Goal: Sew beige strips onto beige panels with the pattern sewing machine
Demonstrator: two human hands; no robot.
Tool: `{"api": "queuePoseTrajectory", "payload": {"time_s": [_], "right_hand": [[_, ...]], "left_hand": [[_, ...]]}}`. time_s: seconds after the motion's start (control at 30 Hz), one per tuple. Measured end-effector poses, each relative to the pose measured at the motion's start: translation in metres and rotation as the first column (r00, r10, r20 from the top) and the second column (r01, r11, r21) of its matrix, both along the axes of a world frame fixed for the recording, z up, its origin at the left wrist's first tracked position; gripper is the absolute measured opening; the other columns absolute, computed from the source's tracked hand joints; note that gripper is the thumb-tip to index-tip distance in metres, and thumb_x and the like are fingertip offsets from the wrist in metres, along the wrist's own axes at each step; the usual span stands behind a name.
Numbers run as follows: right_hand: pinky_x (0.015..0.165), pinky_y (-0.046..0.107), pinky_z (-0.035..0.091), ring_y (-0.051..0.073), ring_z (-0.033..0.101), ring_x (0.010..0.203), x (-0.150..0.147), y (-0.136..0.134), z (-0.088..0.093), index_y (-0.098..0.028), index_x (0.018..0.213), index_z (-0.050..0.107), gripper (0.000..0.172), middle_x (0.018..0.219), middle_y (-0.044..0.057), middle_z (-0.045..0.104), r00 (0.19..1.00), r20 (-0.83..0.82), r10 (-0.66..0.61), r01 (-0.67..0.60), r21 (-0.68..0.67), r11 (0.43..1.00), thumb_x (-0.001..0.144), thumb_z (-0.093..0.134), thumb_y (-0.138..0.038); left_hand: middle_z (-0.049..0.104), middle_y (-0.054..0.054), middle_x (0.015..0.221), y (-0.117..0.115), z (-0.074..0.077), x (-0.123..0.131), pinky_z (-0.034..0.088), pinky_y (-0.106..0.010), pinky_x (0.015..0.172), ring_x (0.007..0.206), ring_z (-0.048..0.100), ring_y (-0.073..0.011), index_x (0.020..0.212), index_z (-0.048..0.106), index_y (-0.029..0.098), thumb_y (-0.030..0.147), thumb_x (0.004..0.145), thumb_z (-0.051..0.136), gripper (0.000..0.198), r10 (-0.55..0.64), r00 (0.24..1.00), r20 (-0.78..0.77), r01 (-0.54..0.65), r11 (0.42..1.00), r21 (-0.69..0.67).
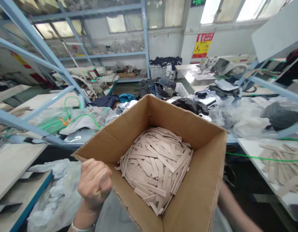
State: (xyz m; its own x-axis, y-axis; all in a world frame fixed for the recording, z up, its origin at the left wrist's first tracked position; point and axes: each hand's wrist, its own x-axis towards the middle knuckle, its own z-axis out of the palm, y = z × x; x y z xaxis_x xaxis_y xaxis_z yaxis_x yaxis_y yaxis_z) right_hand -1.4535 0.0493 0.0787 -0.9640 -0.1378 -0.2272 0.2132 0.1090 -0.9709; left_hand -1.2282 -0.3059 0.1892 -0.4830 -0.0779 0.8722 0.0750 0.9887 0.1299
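An open cardboard box fills the middle of the head view, tilted so that I look down into it. Inside lies a loose heap of pale beige flat strips, some curled along the walls. My left hand is closed over the box's left rim, fingers wrapped at the edge. On the right, my right forearm runs behind the box's side; the box hides that hand and its fingers.
Blue metal shelving frames the left. Cloth pieces and plastic bags cover the bench beyond the box. More beige strips lie on a white table at the right. Plastic sacks sit low at the left. Sewing machines stand behind.
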Motion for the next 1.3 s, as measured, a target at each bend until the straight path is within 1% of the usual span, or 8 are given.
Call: {"api": "queuePoseTrajectory", "payload": {"time_s": [0.07, 0.13, 0.23, 0.33, 0.43, 0.57, 0.93, 1.3], "right_hand": [[0.102, 0.053, 0.048, 0.035, 0.057, 0.123, -0.051, 0.007, 0.063, -0.021, 0.112, 0.065, 0.057, 0.119, 0.015, 0.07, 0.976, -0.205, -0.074, 0.082, 0.032, 0.996, 0.074, 0.055, -0.064], [0.097, 0.047, 0.052, 0.034, 0.062, 0.115, -0.081, -0.008, 0.118, -0.021, 0.105, 0.067, 0.051, 0.113, 0.014, 0.072, 0.913, -0.365, 0.182, -0.104, 0.222, 0.969, 0.071, 0.062, -0.058], [0.082, 0.039, 0.057, 0.03, 0.068, 0.095, -0.071, -0.049, 0.153, -0.019, 0.095, 0.07, 0.039, 0.097, 0.009, 0.075, 0.622, -0.195, 0.758, -0.491, 0.657, 0.572, 0.066, 0.069, -0.046], [0.07, 0.034, 0.054, 0.027, 0.069, 0.076, -0.023, -0.061, 0.135, -0.019, 0.077, 0.068, 0.025, 0.078, 0.007, 0.074, 0.49, -0.038, 0.871, -0.48, 0.822, 0.305, 0.077, 0.054, -0.039], [0.065, 0.031, 0.05, 0.025, 0.068, 0.071, 0.016, -0.032, 0.099, -0.02, 0.075, 0.064, 0.031, 0.074, 0.006, 0.072, 0.468, -0.008, 0.884, -0.527, 0.8, 0.286, 0.084, 0.042, -0.039], [0.066, 0.031, 0.051, 0.023, 0.069, 0.07, 0.046, 0.011, 0.056, -0.02, 0.077, 0.062, 0.033, 0.073, 0.007, 0.071, 0.462, -0.001, 0.887, -0.575, 0.761, 0.3, 0.085, 0.036, -0.038], [0.064, 0.035, 0.054, 0.027, 0.067, 0.065, 0.098, 0.072, 0.023, -0.022, 0.058, 0.064, 0.037, 0.067, 0.013, 0.071, 0.663, 0.117, 0.739, -0.523, 0.779, 0.347, 0.073, 0.044, -0.049], [0.061, 0.024, 0.053, 0.022, 0.07, 0.074, 0.068, 0.066, -0.09, -0.015, 0.072, 0.066, 0.014, 0.072, 0.009, 0.071, 0.724, 0.279, 0.631, -0.62, 0.665, 0.417, 0.078, 0.056, -0.023]], "left_hand": [[0.052, -0.001, 0.059, -0.01, -0.017, 0.011, 0.044, -0.043, 0.082, 0.061, 0.053, -0.0162, 0.059, 0.047, 0.02, 0.021, 0.091, 0.039, 0.034, -0.002, 0.999, -0.043, 0.002, 1.0, -0.005], [0.06, -0.005, 0.073, -0.011, -0.033, 0.019, 0.039, -0.051, 0.103, 0.087, 0.062, -0.0215, 0.06, 0.05, 0.02, 0.027, 0.092, 0.04, 0.034, 0.089, 0.989, -0.122, -0.083, 0.995, 0.054], [0.06, -0.012, 0.127, 0.007, -0.052, 0.031, 0.029, -0.053, 0.117, 0.132, 0.048, -0.0278, 0.088, 0.059, 0.019, 0.034, 0.091, 0.048, 0.019, 0.288, 0.94, -0.182, -0.194, 0.892, 0.408], [0.052, -0.015, 0.143, 0.036, -0.075, 0.056, 0.046, -0.044, 0.105, 0.131, 0.053, -0.027, 0.134, 0.041, 0.02, 0.043, 0.09, 0.047, 0.05, 0.43, 0.898, 0.095, -0.312, 0.469, 0.826], [0.074, -0.018, 0.095, 0.056, -0.101, 0.097, 0.056, -0.045, 0.084, 0.104, 0.068, -0.0376, 0.112, 0.062, 0.011, 0.049, 0.08, 0.051, 0.051, 0.217, 0.607, 0.765, -0.794, 0.132, 0.593], [0.074, -0.014, 0.076, 0.058, -0.11, 0.138, 0.056, -0.038, 0.078, 0.09, 0.073, -0.0344, 0.072, 0.068, 0.02, 0.051, 0.079, 0.04, 0.043, -0.016, 0.417, 0.909, -0.832, 0.395, 0.388], [0.072, -0.009, 0.08, 0.027, -0.016, 0.113, 0.05, -0.032, 0.078, 0.08, 0.068, -0.0233, 0.072, 0.062, 0.017, 0.032, 0.082, 0.037, 0.031, -0.142, 0.138, 0.98, -0.514, 0.836, 0.194], [0.066, -0.007, 0.062, 0.001, -0.129, 0.044, 0.047, -0.025, 0.06, 0.059, 0.064, -0.0177, 0.065, 0.062, 0.013, 0.014, 0.079, 0.043, 0.023, -0.219, 0.051, 0.974, -0.518, 0.828, 0.214]]}}
